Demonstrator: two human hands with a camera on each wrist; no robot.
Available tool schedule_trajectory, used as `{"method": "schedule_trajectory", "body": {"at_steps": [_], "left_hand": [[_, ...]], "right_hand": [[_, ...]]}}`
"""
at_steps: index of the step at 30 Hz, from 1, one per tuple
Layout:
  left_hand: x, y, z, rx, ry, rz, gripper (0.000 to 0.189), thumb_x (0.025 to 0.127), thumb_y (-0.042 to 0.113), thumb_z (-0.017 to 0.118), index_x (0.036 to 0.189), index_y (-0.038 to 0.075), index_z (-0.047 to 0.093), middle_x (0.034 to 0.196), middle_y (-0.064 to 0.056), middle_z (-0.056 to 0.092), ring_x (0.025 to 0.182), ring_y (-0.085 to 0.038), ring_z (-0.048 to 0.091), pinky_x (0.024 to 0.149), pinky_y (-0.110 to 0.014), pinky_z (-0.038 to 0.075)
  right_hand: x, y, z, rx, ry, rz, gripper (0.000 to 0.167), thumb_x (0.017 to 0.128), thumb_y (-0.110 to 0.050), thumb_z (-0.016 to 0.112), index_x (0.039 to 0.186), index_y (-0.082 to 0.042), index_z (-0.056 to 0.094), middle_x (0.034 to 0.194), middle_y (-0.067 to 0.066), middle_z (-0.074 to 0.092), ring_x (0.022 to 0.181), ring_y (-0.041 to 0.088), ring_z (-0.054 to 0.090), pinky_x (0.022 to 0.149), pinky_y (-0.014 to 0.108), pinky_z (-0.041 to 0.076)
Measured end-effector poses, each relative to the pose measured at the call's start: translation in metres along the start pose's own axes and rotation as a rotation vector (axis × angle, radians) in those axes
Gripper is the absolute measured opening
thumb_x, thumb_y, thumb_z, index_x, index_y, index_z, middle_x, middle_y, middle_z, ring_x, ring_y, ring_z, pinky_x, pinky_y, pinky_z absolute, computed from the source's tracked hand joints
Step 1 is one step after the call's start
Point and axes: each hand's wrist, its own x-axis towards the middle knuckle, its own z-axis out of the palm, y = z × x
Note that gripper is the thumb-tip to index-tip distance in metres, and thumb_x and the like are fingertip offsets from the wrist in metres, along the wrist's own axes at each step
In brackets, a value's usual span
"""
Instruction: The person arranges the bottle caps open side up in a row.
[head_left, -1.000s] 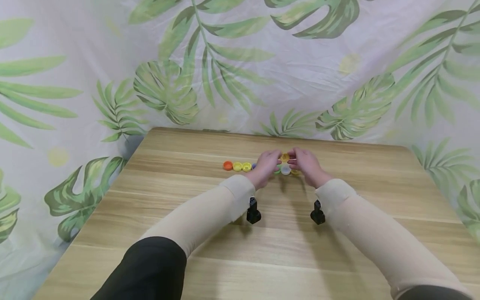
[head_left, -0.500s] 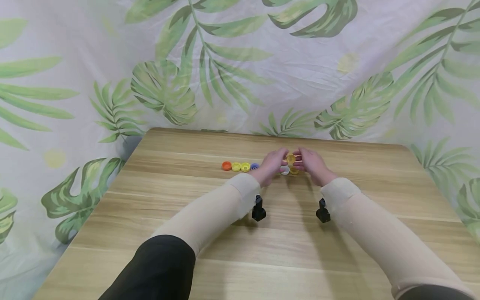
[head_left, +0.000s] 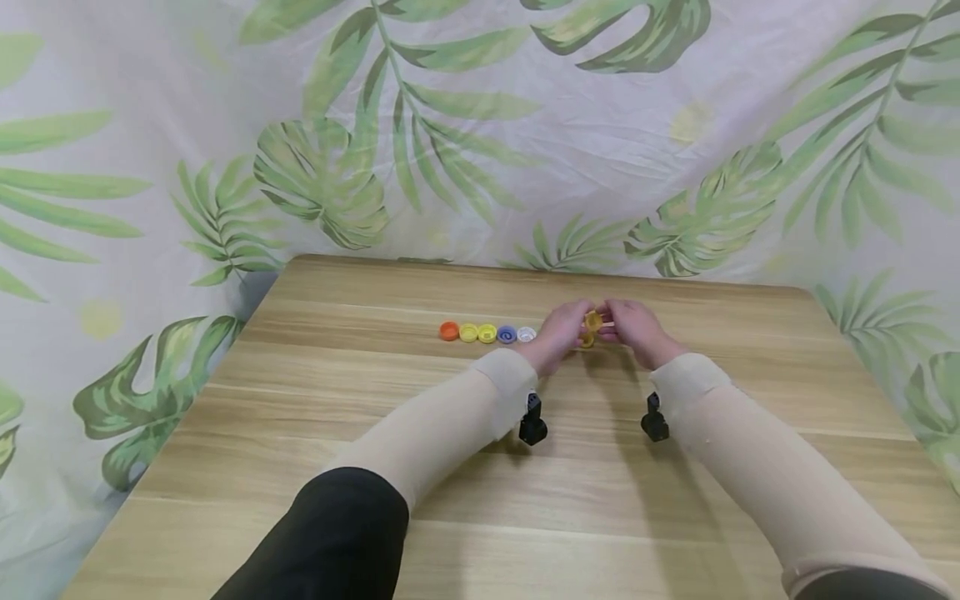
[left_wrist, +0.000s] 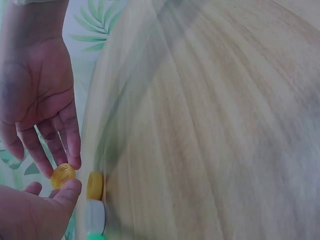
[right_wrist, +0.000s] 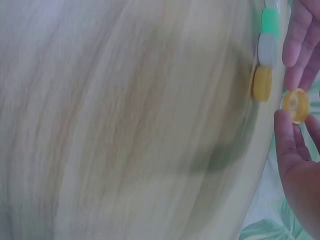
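Note:
An amber-yellow bottle cap [head_left: 593,321] is raised above the table between my two hands, held at the fingertips. My left hand [head_left: 558,333] holds it from the left, its thumb at the cap's edge in the left wrist view. From the other side, my right hand [head_left: 636,331] reaches the same cap with its fingertips. Below, a second amber bottle cap [right_wrist: 262,83] lies at the right end of a row. Beside that one are a white cap [right_wrist: 267,50] and a green cap [right_wrist: 270,21]. My left hand hides part of the row in the head view.
Farther left, the row has an orange-red cap [head_left: 448,331], two yellow caps [head_left: 477,333], a blue cap [head_left: 506,334] and another white cap [head_left: 527,334]. The wooden table [head_left: 360,392] ends at a leaf-patterned cloth [head_left: 450,167] behind. Black wrist cameras [head_left: 533,421] hang below both cuffs.
Both hands have shifted to the right along the row, with the amber cap still between them. The blue cap and a white cap beside it have come into sight left of my left hand.

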Motion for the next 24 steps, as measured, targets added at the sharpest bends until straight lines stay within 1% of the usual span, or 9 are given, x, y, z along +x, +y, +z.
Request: {"method": "schedule_trajectory", "body": {"at_steps": [3, 6, 8, 10, 14, 16, 18, 22, 24], "left_hand": [[0.002, -0.003, 0.005, -0.018, 0.001, 0.003, 0.043, 0.104, 0.030, 0.050, 0.129, -0.004, 0.060, 0.099, -0.011, 0.055, 0.084, -0.018, 0.050, 0.082, -0.034, 0.050], [0.002, -0.005, 0.010, -0.040, -0.002, 0.003, 0.040, 0.104, 0.028, 0.052, 0.127, -0.003, 0.059, 0.093, -0.007, 0.050, 0.078, -0.015, 0.044, 0.074, -0.029, 0.043], [0.002, -0.005, 0.012, -0.043, -0.003, 0.004, 0.040, 0.104, 0.029, 0.052, 0.128, -0.003, 0.058, 0.097, -0.009, 0.051, 0.081, -0.016, 0.045, 0.077, -0.030, 0.045], [0.002, -0.005, 0.013, -0.054, -0.009, -0.002, 0.042, 0.105, 0.030, 0.052, 0.130, -0.004, 0.055, 0.104, -0.014, 0.052, 0.086, -0.019, 0.047, 0.086, -0.036, 0.049], [0.002, -0.005, 0.014, -0.078, -0.019, -0.025, 0.046, 0.105, 0.032, 0.050, 0.136, -0.003, 0.051, 0.124, -0.024, 0.052, 0.111, -0.029, 0.052, 0.105, -0.046, 0.048], [0.004, -0.006, 0.015, -0.095, -0.034, -0.037, 0.048, 0.106, 0.032, 0.049, 0.140, -0.002, 0.049, 0.133, -0.025, 0.051, 0.124, -0.033, 0.051, 0.109, -0.047, 0.046], [0.005, -0.005, 0.017, -0.109, -0.046, -0.047, 0.050, 0.106, 0.032, 0.048, 0.143, -0.002, 0.047, 0.138, -0.027, 0.050, 0.131, -0.036, 0.050, 0.111, -0.047, 0.045], [0.007, -0.003, 0.022, -0.111, -0.055, -0.061, 0.054, 0.107, 0.032, 0.048, 0.148, -0.002, 0.043, 0.140, -0.029, 0.049, 0.133, -0.039, 0.049, 0.113, -0.047, 0.044], [0.008, -0.001, 0.025, -0.114, -0.049, -0.064, 0.055, 0.106, 0.033, 0.049, 0.149, -0.002, 0.042, 0.140, -0.029, 0.049, 0.132, -0.040, 0.050, 0.112, -0.046, 0.044]], "right_hand": [[0.002, 0.003, -0.005, -0.077, -0.004, 0.008, 0.043, 0.107, -0.005, 0.034, 0.141, 0.020, 0.043, 0.124, 0.025, 0.054, 0.085, 0.009, 0.062, 0.089, 0.025, 0.057], [0.005, 0.006, -0.010, -0.107, -0.023, 0.021, 0.042, 0.107, -0.003, 0.038, 0.141, 0.021, 0.043, 0.119, 0.023, 0.056, 0.081, 0.007, 0.062, 0.082, 0.021, 0.057], [0.007, 0.008, -0.013, -0.059, -0.048, 0.057, 0.044, 0.109, -0.007, 0.037, 0.142, 0.020, 0.042, 0.119, 0.021, 0.056, 0.081, 0.007, 0.063, 0.082, 0.020, 0.057], [0.008, 0.009, -0.017, 0.015, -0.079, 0.109, 0.049, 0.112, -0.017, 0.033, 0.145, 0.020, 0.039, 0.119, 0.020, 0.056, 0.082, 0.007, 0.063, 0.085, 0.022, 0.057], [0.009, 0.011, -0.026, 0.163, -0.130, 0.214, 0.066, 0.114, -0.036, 0.018, 0.150, 0.017, 0.032, 0.122, 0.020, 0.054, 0.089, 0.012, 0.064, 0.098, 0.029, 0.054], [0.010, 0.013, -0.030, 0.189, -0.148, 0.231, 0.071, 0.113, -0.040, 0.014, 0.151, 0.017, 0.029, 0.125, 0.021, 0.053, 0.093, 0.014, 0.064, 0.102, 0.031, 0.052], [0.010, 0.014, -0.033, 0.189, -0.155, 0.235, 0.072, 0.113, -0.041, 0.013, 0.152, 0.017, 0.029, 0.129, 0.023, 0.052, 0.095, 0.014, 0.064, 0.104, 0.032, 0.051], [0.010, 0.015, -0.036, 0.180, -0.134, 0.241, 0.070, 0.113, -0.040, 0.015, 0.152, 0.017, 0.030, 0.133, 0.024, 0.050, 0.096, 0.014, 0.063, 0.105, 0.032, 0.050], [0.010, 0.014, -0.036, 0.169, -0.111, 0.245, 0.068, 0.113, -0.038, 0.018, 0.151, 0.017, 0.032, 0.130, 0.023, 0.051, 0.095, 0.014, 0.062, 0.104, 0.032, 0.051]]}}
